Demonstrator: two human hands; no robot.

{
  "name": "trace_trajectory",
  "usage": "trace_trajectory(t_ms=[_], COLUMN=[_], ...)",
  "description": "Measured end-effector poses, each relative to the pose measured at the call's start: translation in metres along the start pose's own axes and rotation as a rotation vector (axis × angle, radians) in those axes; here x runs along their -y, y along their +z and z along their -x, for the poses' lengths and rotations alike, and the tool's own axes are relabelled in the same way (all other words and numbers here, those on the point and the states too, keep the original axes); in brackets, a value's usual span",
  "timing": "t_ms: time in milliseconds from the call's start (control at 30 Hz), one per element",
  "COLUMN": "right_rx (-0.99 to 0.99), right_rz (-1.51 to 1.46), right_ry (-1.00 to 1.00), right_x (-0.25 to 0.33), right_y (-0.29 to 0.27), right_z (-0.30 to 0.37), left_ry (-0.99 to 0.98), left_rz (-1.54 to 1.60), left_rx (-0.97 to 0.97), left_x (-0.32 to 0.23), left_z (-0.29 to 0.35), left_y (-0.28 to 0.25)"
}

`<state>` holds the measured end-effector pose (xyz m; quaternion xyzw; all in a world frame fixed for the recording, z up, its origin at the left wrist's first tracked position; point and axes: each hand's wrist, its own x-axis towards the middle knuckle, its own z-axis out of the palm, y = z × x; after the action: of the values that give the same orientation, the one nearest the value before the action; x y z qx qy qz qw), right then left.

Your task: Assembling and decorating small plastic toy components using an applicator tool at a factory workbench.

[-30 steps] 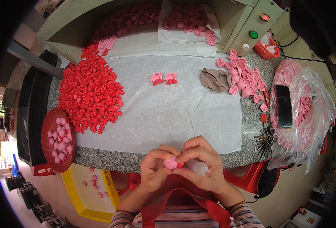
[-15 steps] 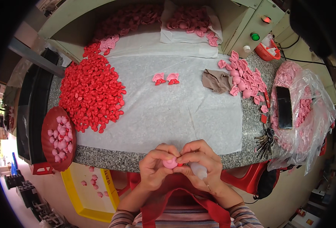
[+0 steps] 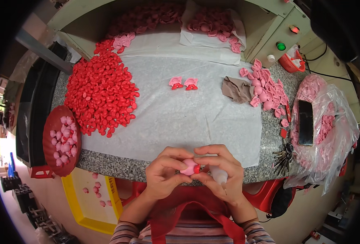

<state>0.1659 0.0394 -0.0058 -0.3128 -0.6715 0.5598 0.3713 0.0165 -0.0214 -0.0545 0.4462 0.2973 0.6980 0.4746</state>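
Observation:
Near the table's front edge, my left hand (image 3: 162, 171) pinches a small round pink plastic figure (image 3: 188, 167) between thumb and fingers. A red piece (image 3: 197, 168) sticks out from the figure's right side. My right hand (image 3: 231, 173) curls round a translucent squeeze bottle (image 3: 219, 175) whose thin needle tip points down toward me. Its thumb and fingertips also come up to the red piece; whether they press on it is hard to see. Ahead of my hands, two pink half shells with red feet, a left one (image 3: 176, 81) and a right one (image 3: 191, 82), lie on white paper (image 3: 167, 122).
A big heap of red pieces (image 3: 100, 95) lies left, beside a red bowl (image 3: 49, 142) of pink figures. Pink shells (image 3: 265, 87), a brown cloth (image 3: 237, 89), keys (image 3: 283, 156) and a plastic bag with a phone (image 3: 305, 122) are right. A yellow tray (image 3: 91, 225) is below left.
The pink figure has turned in my fingers, so its red piece shows more plainly. My hands have drawn slightly apart. The whole view has shifted a little.

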Motion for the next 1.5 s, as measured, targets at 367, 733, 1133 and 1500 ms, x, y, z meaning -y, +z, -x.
trace_trajectory(t_ms=[367, 733, 1133, 1500], right_rx=[0.083, 0.025, -0.043, -0.081], right_rz=[-0.404, -0.368, -0.284, -0.466], right_ry=[0.235, 0.196, 0.252, 0.504], right_x=[-0.017, -0.018, -0.016, -0.011], right_y=[0.010, 0.015, 0.019, 0.009], right_z=[0.005, 0.004, 0.004, 0.005], left_ry=[0.208, 0.202, 0.163, -0.017], left_rz=[-0.707, -0.762, -0.750, -0.671], left_rx=[-0.130, -0.145, -0.173, -0.240], left_x=[-0.007, -0.003, 0.003, -0.015], left_z=[0.002, 0.008, 0.007, 0.003], left_y=[0.008, 0.010, 0.010, 0.018])
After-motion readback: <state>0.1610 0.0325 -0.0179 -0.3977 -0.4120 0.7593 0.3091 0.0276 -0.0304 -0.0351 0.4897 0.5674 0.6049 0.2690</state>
